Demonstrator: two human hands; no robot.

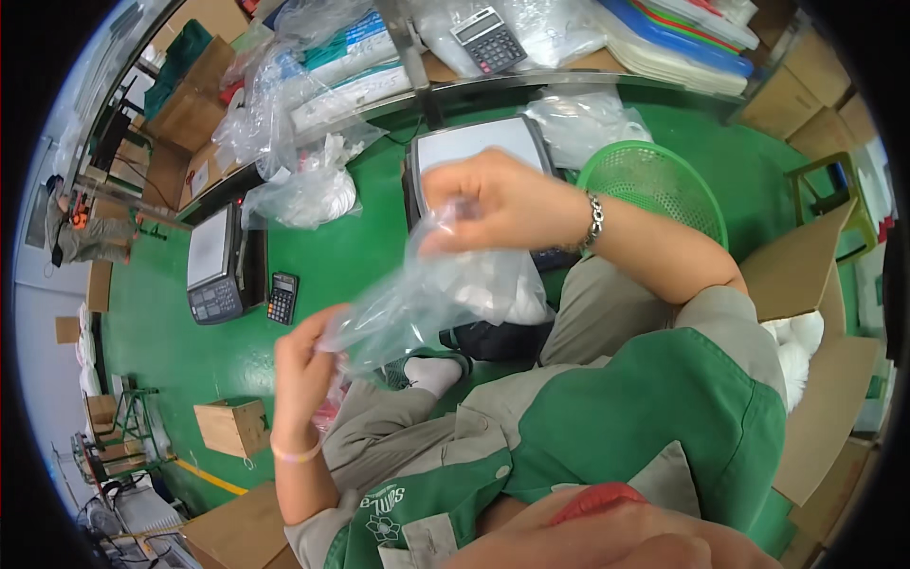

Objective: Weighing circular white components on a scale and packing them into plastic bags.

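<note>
A clear plastic bag (398,308) with white items in its right part is stretched between my two hands. My left hand (308,360) is closed on the bag's left end. At the upper end, my right hand (493,199) pinches the gathered plastic, its fingers slightly smeared by motion. What the white items (507,289) are cannot be made out through the film. Behind my right hand stands a weighing scale (479,142) with a pale flat pan, partly hidden by the hand and bag.
A second scale (210,248) and a calculator (282,298) sit to the left. Another bag of white items (322,197) lies farther back. A green mesh basket (697,185) is beyond my right forearm; an open cardboard box (791,261) stands at my right. A shelf (483,88) runs across the back.
</note>
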